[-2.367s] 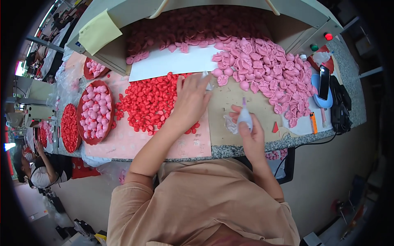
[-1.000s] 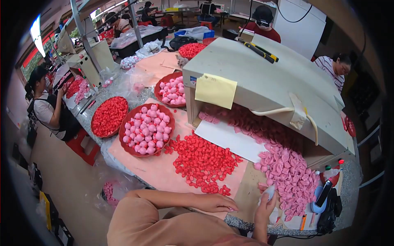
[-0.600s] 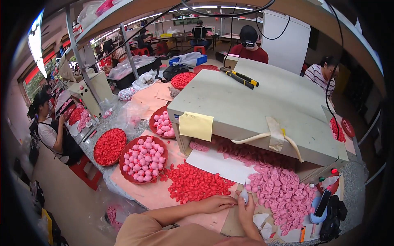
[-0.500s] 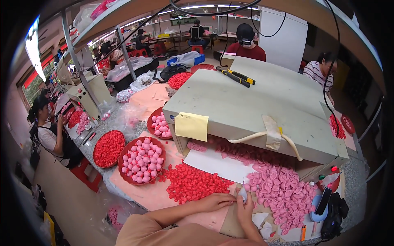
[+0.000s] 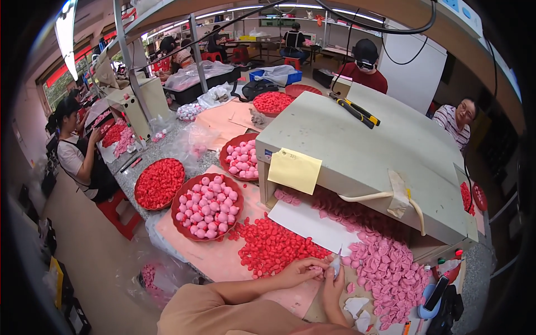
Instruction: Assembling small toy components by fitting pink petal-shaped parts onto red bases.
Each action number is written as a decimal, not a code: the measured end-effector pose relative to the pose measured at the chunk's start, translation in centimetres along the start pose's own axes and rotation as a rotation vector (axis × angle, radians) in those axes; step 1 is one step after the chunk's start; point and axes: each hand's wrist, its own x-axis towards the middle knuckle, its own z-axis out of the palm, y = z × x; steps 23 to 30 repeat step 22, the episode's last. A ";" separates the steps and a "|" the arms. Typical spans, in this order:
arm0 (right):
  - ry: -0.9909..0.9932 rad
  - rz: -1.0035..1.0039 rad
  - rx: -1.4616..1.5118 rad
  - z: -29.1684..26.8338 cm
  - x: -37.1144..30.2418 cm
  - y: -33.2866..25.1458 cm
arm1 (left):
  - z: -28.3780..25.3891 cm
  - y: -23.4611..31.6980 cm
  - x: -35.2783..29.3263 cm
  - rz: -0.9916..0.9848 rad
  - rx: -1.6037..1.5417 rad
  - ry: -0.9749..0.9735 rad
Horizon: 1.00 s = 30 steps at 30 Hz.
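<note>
I see my left hand pinching a pink piece while my right hand grips a small white applicator against it; joining step, I judge; next needs a steady tip.

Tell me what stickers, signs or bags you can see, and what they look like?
Yellow paper note: square, stuck on the grey box's front edge.
Small blue-and-white label: on the box's left corner.
Clear plastic bag: crumpled, on the table behind the bowls.
Round red sign: right of the box.
</note>
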 end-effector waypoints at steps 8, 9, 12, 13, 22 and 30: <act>0.060 -0.057 0.063 -0.7 -0.1 0.6 | 1.6 1.6 -0.6 -0.206 -0.092 -0.027; 0.046 -0.043 0.086 -0.6 -0.1 0.4 | 1.7 1.3 -0.6 -0.175 -0.160 -0.007; 0.036 -0.024 0.099 -0.8 -0.2 0.7 | 1.4 0.9 -0.5 -0.116 -0.142 -0.041; 0.020 -0.023 0.085 -1.0 -0.1 0.8 | 1.4 0.8 -0.4 -0.111 -0.085 -0.043; 0.026 0.005 0.094 -2.5 -0.3 0.9 | 2.9 2.1 -0.2 -0.306 -0.287 0.097; 0.026 0.005 0.094 -2.5 -0.3 0.9 | 2.9 2.1 -0.2 -0.306 -0.287 0.097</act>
